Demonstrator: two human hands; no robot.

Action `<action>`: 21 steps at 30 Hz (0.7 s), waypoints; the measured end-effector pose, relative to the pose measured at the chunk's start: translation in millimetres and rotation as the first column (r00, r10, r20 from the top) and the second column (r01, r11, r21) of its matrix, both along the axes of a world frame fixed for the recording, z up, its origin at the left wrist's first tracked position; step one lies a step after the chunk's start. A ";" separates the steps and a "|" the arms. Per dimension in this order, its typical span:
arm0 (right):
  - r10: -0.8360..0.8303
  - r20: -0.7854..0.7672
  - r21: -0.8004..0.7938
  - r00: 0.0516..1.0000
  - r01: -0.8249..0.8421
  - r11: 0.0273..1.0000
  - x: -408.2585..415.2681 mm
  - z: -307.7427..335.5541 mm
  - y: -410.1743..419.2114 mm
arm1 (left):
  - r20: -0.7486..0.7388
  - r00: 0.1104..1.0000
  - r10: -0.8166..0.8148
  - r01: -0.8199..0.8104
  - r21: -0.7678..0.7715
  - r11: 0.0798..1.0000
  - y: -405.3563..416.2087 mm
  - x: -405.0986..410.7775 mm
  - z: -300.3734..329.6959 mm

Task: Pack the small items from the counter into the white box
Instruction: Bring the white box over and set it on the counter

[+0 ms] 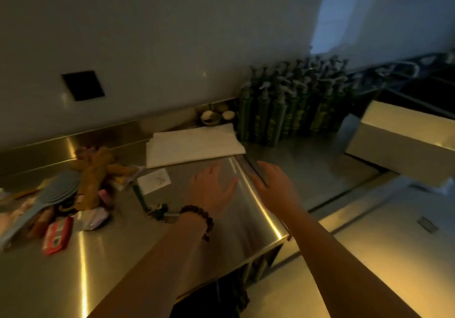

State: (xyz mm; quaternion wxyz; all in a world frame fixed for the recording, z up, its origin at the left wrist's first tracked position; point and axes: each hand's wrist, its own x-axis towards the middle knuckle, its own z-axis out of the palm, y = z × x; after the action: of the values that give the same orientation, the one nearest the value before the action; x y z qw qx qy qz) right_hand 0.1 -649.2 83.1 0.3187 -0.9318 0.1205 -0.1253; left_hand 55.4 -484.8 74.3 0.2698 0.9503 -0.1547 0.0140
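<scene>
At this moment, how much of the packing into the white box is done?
Apparently none yet. The pile of small items lies on the steel counter. The white box sits far right, contents not visible. Left hand and right hand are open, holding nothing. All the packing remains.

Both forearms are bare — no sleeves show anywhere along them. The left hand (213,189) carries a bracelet (198,219) of dark, round wooden-looking beads just behind it at the wrist (one small bead cluster dangles below the loop). The right hand (275,184) wears nothing visible.
</scene>
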 end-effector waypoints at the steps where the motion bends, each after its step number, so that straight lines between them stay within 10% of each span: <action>1: -0.043 0.006 0.012 0.999 0.043 0.999 -9.4 -2.6 -12.5 | -0.002 0.999 -0.040 0.040 -0.019 0.999 -16.0 -3.7 -1.4; 11: -0.302 -0.021 0.005 0.953 0.302 0.953 -94.0 -19.3 -146.0 | 0.031 0.917 -0.397 0.398 -0.033 0.917 -172.9 -51.3 -1.9; 21: -0.358 0.062 -0.027 0.932 0.360 0.933 -146.6 -8.7 -350.9 | 0.057 0.926 -0.372 0.376 -0.113 0.920 -388.2 -94.9 -10.7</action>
State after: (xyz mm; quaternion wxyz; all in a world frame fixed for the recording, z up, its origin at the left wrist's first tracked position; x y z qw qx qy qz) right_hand -146.6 -1000.0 74.4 0.2763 -0.8960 0.2773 -0.2097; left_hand -39.6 -873.0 63.6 0.3225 0.8846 -0.3367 -0.0121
